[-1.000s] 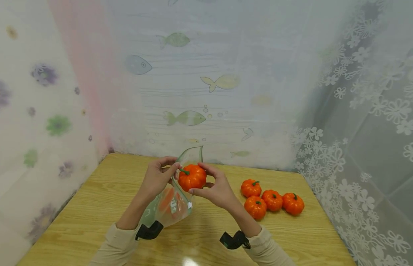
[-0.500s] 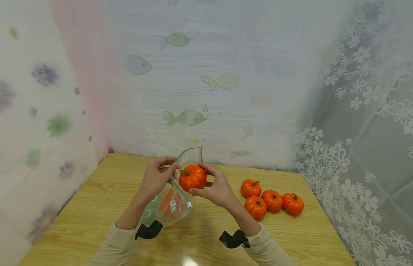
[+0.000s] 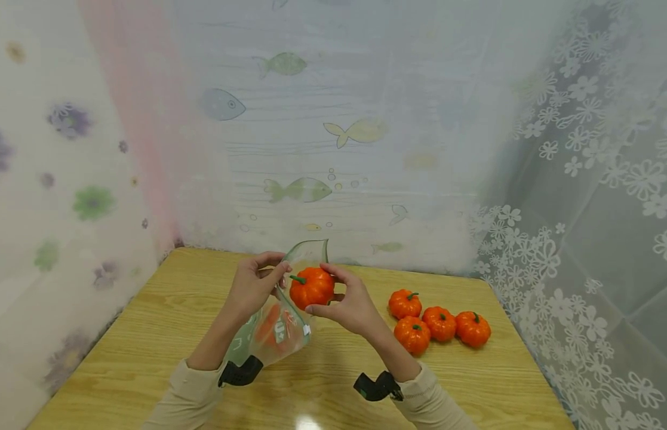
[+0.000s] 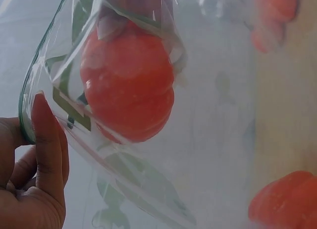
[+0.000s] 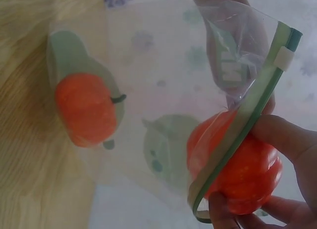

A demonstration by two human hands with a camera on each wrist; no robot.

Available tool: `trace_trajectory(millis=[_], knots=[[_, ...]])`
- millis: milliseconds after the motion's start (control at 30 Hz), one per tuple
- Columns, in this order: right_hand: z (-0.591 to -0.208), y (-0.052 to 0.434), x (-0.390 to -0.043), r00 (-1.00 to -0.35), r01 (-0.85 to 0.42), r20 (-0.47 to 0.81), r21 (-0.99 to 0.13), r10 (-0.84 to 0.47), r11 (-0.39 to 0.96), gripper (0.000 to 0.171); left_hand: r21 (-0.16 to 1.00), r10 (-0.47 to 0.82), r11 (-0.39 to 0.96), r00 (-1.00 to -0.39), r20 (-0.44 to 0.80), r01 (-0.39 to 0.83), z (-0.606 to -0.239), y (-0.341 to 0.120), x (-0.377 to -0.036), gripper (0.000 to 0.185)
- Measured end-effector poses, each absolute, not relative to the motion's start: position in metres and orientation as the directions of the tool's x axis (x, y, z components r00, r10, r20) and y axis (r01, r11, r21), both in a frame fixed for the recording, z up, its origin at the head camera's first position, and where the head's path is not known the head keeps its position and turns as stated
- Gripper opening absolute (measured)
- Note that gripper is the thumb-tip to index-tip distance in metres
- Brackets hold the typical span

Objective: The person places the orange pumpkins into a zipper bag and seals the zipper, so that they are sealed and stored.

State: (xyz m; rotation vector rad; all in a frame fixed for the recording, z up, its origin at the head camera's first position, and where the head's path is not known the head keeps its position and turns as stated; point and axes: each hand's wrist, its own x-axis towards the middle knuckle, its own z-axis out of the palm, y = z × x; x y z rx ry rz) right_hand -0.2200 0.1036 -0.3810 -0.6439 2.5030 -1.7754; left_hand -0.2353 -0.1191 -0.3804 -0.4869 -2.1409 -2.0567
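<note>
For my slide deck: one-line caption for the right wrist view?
Right hand pushes a small orange pumpkin into the mouth of a clear zip bag already holding another pumpkin.

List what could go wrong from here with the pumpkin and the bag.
1. The right hand holds the pumpkin at the bag's mouth, only partly past the zip strip; it may catch on the rim and slip.
2. The left hand pinches just one edge, so the mouth could fold shut.
3. A pumpkin already inside hangs low; a lost grip could drop everything onto the table.
</note>
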Motion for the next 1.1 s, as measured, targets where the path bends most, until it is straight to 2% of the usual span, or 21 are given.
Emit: trace_trajectory(millis=[333,933,1100], knots=[[-0.380,0.097,-0.219,-0.910,-0.363,0.264,-0.880,-0.320,0.307,0.079,0.943,0.151,0.023,-0.933,0.325,0.332,-0.380,-0.117,-0.235,0.031],[-0.384,0.093,-0.222,-0.910,-0.355,0.274,-0.902,-0.311,0.245,0.076,0.949,0.133,0.049,-0.944,0.302,0.311,-0.380,-0.119,-0.235,0.032],[-0.385,0.091,-0.223,-0.902,-0.381,0.293,-0.886,-0.318,0.264,0.077,0.949,0.133,0.045,-0.943,0.304,0.312,-0.379,-0.119,-0.235,0.032]])
